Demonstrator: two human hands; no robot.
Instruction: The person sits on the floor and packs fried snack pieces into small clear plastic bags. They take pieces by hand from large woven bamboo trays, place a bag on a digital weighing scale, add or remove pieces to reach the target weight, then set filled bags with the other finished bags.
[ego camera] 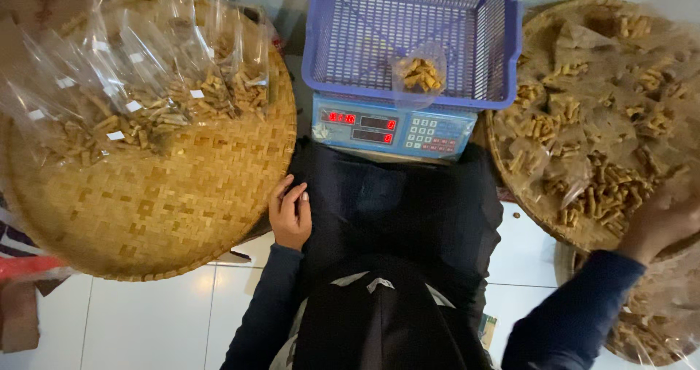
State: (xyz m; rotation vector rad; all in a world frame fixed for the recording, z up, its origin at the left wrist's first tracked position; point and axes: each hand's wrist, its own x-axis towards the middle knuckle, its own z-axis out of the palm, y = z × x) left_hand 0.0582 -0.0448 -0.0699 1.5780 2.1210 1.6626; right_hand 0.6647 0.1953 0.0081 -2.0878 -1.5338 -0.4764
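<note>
Head view: my left hand [290, 215] rested loosely curled against the left woven tray's [168, 217] rim, holding nothing; my right hand [660, 224] reached onto the right tray [510, 173] of bagged snack sticks [598, 195], grip unclear.

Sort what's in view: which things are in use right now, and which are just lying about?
In use:
right hand on the right tray's snack sticks
small bag in blue basket on scale
left tray's filled bags

Lying about:
left hand, resting
lower tray
</note>
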